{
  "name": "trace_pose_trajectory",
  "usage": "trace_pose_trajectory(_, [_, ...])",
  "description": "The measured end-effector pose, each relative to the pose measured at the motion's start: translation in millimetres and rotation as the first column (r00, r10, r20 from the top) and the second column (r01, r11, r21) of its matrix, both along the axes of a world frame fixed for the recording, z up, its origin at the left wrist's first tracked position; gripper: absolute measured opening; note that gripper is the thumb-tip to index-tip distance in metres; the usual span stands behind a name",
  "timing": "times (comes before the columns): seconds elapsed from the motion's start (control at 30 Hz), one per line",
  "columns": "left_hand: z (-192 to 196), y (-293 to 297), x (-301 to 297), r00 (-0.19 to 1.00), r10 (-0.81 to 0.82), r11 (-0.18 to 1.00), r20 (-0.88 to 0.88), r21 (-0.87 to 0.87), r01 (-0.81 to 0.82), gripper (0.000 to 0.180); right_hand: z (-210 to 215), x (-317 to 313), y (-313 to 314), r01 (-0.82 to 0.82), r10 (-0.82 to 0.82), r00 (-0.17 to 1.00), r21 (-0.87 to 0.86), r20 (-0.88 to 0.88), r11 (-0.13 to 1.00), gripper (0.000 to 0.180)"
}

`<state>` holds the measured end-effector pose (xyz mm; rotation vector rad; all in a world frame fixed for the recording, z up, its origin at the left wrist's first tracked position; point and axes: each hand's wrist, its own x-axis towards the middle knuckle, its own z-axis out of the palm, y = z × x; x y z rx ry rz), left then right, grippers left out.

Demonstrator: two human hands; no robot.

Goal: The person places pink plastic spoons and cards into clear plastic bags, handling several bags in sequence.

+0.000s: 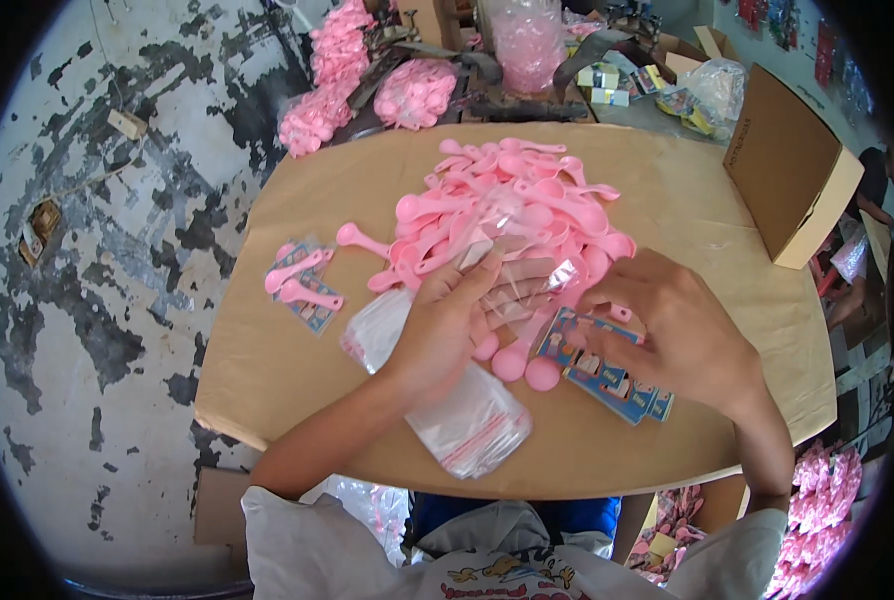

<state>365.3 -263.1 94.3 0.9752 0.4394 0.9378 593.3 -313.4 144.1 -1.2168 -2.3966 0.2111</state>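
My left hand (pixel 454 310) pinches a clear plastic bag (pixel 527 285) between thumb and fingers, above the table. Under that wrist lies a stack of clear bags (pixel 472 425) with reddish strips near one end. My right hand (pixel 677 325) hovers bent over a small pile of blue printed cards (pixel 622 395), thumb and fingers apart; a pink handle end shows between them. Beside the cards rest pink scoops (pixel 542 374) with round bowls. Beyond both hands spreads a large heap of pink measuring scoops (pixel 527 205).
On the left, two pink scoops lie on blue cards (pixel 317 318). An open cardboard box (pixel 782 165) stands at the right edge of the brown-covered table (pixel 297 400). Behind it are pink bundles (pixel 415 93) and a machine holding a clear bag. More pink packs (pixel 817 500) sit lower right.
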Motion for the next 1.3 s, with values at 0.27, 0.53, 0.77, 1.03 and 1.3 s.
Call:
trace_pose_trajectory(0.27, [-26, 10, 1, 0.953, 0.178, 0.981, -0.246, 0.116, -0.153, 0.033, -33, 36, 6, 0.206, -0.246, 0.966, -0.328, -0.084, 0.922, 0.027])
trace_pose_trajectory(0.53, [-22, 8, 3, 0.941, 0.306, 0.949, -0.147, -0.037, -0.314, 0.031, -54, 15, 16, -0.052, -0.302, 0.752, -0.510, -0.586, 0.859, 0.016])
trace_pose_trajectory(0.77, [-26, -4, 0, 0.925, 0.302, 0.953, -0.231, 0.086, -0.289, 0.034, -69, -6, 16, -0.072, -0.147, 0.832, -0.366, -0.535, 0.928, 0.015])
trace_pose_trajectory(1.03, [-33, -11, 4, 0.926, 0.093, 0.978, -0.365, 0.208, -0.017, 0.037, -65, -22, 7, -0.199, -0.249, 0.645, -0.473, -0.723, 0.858, 0.021])
trace_pose_trajectory(1.3, [-20, -13, 8, 0.984, -0.037, 0.997, 0.174, -0.066, 0.049, 0.062, -68, -27, 5, -0.262, -0.154, 0.617, -0.386, -0.772, 0.885, 0.016])
